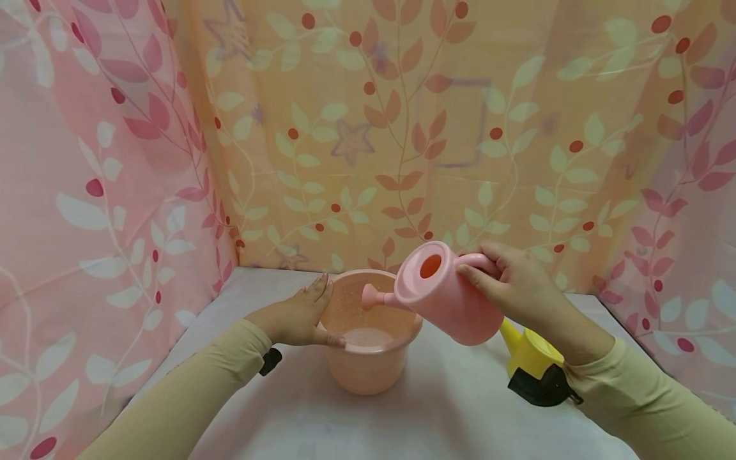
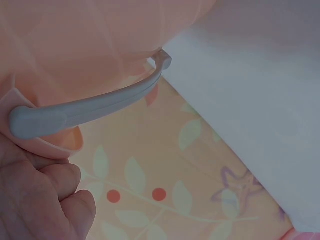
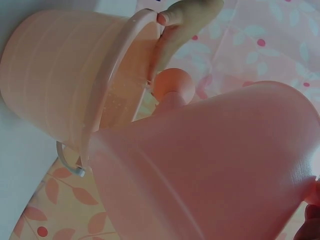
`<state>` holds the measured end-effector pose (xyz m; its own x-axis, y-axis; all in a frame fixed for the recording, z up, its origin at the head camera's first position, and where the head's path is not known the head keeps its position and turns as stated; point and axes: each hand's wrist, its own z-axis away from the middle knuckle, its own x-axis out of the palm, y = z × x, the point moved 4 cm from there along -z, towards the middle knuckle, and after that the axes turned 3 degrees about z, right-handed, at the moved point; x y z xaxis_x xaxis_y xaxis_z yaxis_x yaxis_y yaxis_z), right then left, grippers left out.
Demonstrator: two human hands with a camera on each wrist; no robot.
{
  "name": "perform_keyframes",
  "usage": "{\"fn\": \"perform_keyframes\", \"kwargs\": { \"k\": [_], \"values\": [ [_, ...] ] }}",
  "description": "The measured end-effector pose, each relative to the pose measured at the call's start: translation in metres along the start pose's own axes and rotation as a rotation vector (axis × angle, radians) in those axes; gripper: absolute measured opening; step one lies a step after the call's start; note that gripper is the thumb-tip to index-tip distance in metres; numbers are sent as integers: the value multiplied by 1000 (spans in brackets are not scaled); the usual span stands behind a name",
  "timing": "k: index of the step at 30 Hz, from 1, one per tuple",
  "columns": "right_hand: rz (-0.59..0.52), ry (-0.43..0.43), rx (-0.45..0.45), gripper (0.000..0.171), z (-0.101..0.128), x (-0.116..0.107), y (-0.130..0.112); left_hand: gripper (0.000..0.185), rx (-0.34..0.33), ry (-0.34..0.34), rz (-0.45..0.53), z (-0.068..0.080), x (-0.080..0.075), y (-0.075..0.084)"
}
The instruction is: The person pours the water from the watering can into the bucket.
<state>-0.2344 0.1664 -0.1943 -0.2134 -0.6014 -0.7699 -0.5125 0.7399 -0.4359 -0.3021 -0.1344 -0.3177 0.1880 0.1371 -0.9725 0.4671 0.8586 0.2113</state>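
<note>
A pink watering can (image 1: 454, 300) is tilted to the left, its round rose (image 1: 371, 297) over the inside of a peach bucket (image 1: 368, 374). My right hand (image 1: 520, 287) grips the can by its handle. Faint streams fall from the rose, and clear water (image 1: 368, 337) lies in the bucket. My left hand (image 1: 299, 313) rests on the bucket's left rim, fingers fairly straight along the side and thumb on the front edge. In the left wrist view, the bucket's grey handle (image 2: 95, 107) hangs beside my fingers (image 2: 65, 180).
A yellow watering can (image 1: 535, 354) stands on the white tabletop (image 1: 454, 409) at the right, partly hidden behind my right wrist. Leaf-patterned curtains (image 1: 402, 128) enclose the table at the back and both sides.
</note>
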Motion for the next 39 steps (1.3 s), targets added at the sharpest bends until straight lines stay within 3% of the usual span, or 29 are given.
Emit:
{"fn": "perform_keyframes", "kwargs": {
  "k": [39],
  "values": [
    [2,0,-2,21,-1,1,1,123,7,-3,9,1,-1,0]
  ]
}}
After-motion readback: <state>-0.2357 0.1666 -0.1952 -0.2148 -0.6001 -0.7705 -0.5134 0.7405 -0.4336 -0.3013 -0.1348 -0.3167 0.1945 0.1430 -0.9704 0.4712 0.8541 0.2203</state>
